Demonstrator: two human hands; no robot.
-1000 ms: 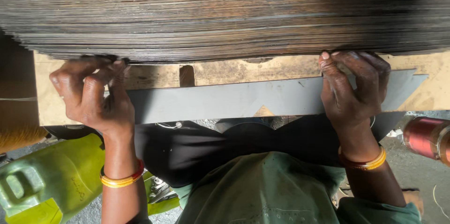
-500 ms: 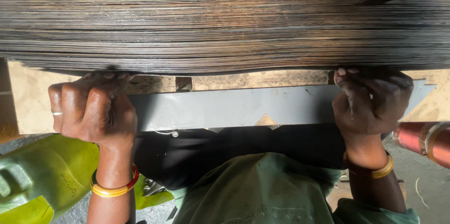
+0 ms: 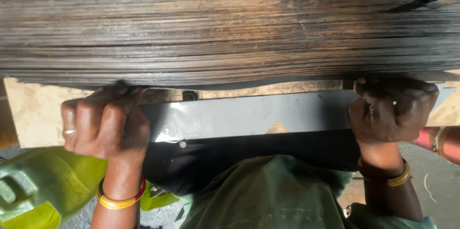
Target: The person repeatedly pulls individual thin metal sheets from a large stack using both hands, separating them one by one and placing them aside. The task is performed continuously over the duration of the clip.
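Observation:
A thick stack of thin dark metal sheets [image 3: 230, 27] fills the upper half of the head view, seen edge-on. Below it lies one grey metal sheet [image 3: 249, 114], pulled a little out of the stack. My left hand [image 3: 103, 123] is curled around that sheet's left end, fingers tucked under the stack's bottom edge. On the sheet's right end my right hand [image 3: 390, 109] grips in the same way. Both wrists wear yellow bangles.
A green plastic container [image 3: 43, 186] sits at the lower left beside my left arm. A red cylindrical object [image 3: 438, 142] lies at the right edge. My green garment [image 3: 268, 195] fills the bottom centre, over a sandy surface [image 3: 33, 109].
Both hands have slid up tighter under the stack's lower edge, and the view has closed in, so the stack fills more of the picture.

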